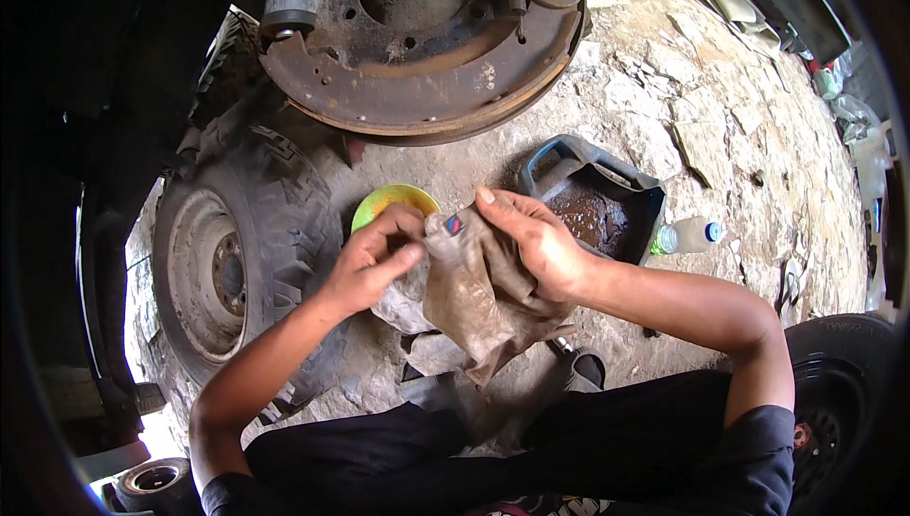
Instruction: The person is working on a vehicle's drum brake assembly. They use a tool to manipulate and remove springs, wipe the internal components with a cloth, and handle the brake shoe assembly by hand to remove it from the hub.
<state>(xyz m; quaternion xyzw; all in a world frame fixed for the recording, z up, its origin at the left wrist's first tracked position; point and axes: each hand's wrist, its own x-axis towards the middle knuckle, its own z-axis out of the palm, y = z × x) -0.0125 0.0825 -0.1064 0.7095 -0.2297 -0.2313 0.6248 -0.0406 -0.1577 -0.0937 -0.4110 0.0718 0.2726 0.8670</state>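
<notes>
Pale, cracked ground (630,123) spreads across the view, with a rusty, curved brake assembly (417,90) overhead at 12 o'clock. Just below the centre, a soiled brown cloth (464,303) with a small red-and-blue patch hangs between a person's two bare hands. At the cloth's 2 o'clock, the right hand (545,246) is closed around its upper edge, thumb on top. At 10 o'clock, the left hand (379,255) is half open, thumb and fingers curved with a gap between them, tips just beside the cloth; I cannot tell whether they touch it. Beyond that hand is a lime-green bowl (364,210). Past the right hand, a cut-open container (650,217) holds dark, wet-looking material, with a clear bottle (687,235) beside it. One treaded wheel (213,270) stands at 9 o'clock.
</notes>
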